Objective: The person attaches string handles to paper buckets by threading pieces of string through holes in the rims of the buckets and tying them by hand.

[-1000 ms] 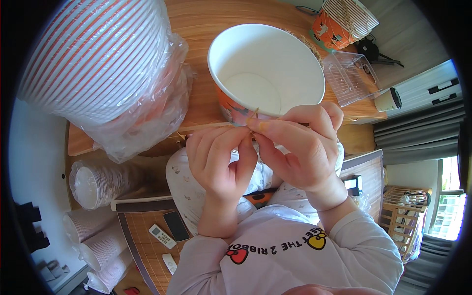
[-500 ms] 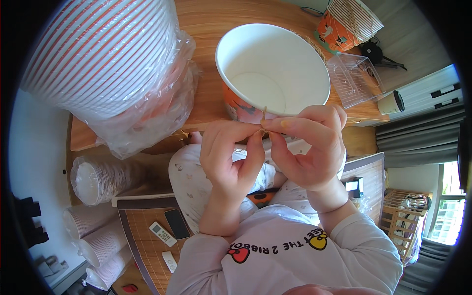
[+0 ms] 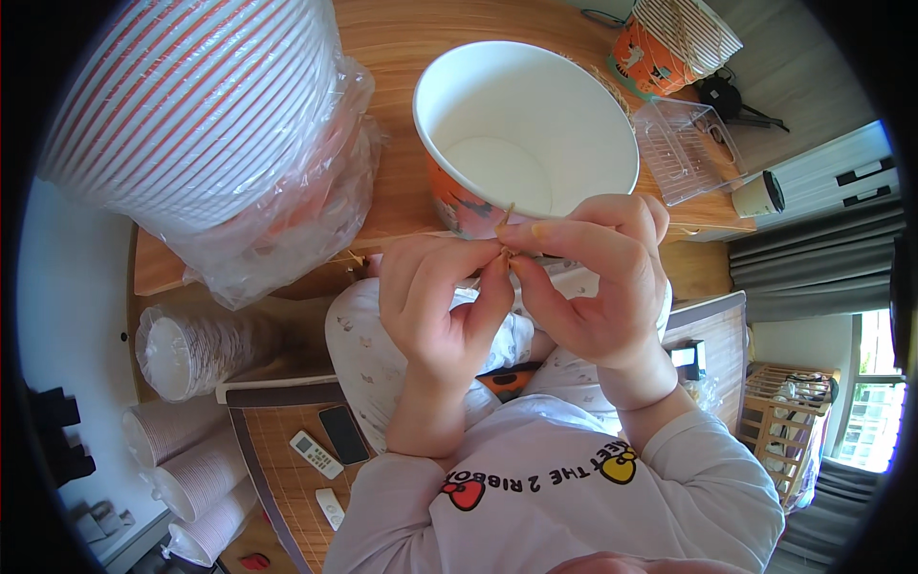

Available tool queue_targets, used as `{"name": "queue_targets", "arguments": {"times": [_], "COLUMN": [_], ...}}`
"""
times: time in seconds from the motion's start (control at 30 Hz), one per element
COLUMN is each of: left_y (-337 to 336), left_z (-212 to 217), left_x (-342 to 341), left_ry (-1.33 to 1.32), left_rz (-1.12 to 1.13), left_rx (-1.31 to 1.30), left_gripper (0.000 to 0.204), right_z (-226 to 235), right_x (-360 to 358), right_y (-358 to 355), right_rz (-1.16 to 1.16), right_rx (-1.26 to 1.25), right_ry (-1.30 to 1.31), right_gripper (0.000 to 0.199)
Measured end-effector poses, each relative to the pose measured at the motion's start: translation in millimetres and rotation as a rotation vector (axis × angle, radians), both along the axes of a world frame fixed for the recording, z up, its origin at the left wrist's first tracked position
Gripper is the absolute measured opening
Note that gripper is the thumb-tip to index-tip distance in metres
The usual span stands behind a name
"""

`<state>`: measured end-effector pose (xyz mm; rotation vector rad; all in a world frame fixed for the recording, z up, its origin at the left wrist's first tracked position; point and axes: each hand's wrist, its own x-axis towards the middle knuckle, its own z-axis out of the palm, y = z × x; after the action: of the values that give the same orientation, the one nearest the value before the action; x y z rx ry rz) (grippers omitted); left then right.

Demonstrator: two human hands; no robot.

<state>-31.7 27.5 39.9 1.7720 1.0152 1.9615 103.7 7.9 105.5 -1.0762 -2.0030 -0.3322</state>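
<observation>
My left hand (image 3: 435,297) and my right hand (image 3: 602,287) meet fingertip to fingertip in front of the table edge. Thumb and forefinger of each pinch a thin piece of tan twine (image 3: 508,215), whose short end pokes up between them. Most of the twine is hidden by my fingers. Just beyond stands a large paper bucket (image 3: 564,124), white inside, with an orange printed outside. Its mouth tilts toward me, and nothing lies inside. Some tan twine (image 3: 620,94) shows along the bucket's far right side.
A tall plastic-wrapped stack of buckets (image 3: 210,115) fills the table's left. At the back right are stacked orange-printed buckets (image 3: 660,57), a clear plastic tray (image 3: 684,148) and a lidded cup (image 3: 758,195). A remote (image 3: 316,454) and a phone (image 3: 343,435) lie lower left.
Both hands have shifted slightly left, still pinching the twine. My right forefinger has lifted a little, and the twine's end now leans differently. The bucket sits essentially as before.
</observation>
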Motion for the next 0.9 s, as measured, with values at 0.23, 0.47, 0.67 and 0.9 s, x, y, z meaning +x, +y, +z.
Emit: {"name": "queue_targets", "arguments": {"times": [0.23,0.47,0.67,0.9], "left_y": [1.0,1.5,2.3,2.1], "left_z": [-2.9,-2.0,-3.1,-3.2], "left_x": [1.8,2.3,5.8,6.8], "left_ry": [-0.001,0.022,0.058,0.044], "left_rz": [0.020,0.031,0.070,0.080], "left_rx": [-0.004,0.013,0.042,0.045], "left_gripper": [0.015,0.015,0.018,0.019], "right_z": [-2.9,-7.9,-14.7,-20.3], "right_x": [1.5,1.6,0.9,-0.1], "right_y": [7.8,11.3,6.4,2.9], "right_rz": [0.029,0.051,-0.035,-0.080], "right_rx": [0.081,0.143,0.164,0.252], "right_ry": [-0.015,-0.010,0.027,0.057], "right_gripper": [0.048,0.049,0.045,0.040]}}
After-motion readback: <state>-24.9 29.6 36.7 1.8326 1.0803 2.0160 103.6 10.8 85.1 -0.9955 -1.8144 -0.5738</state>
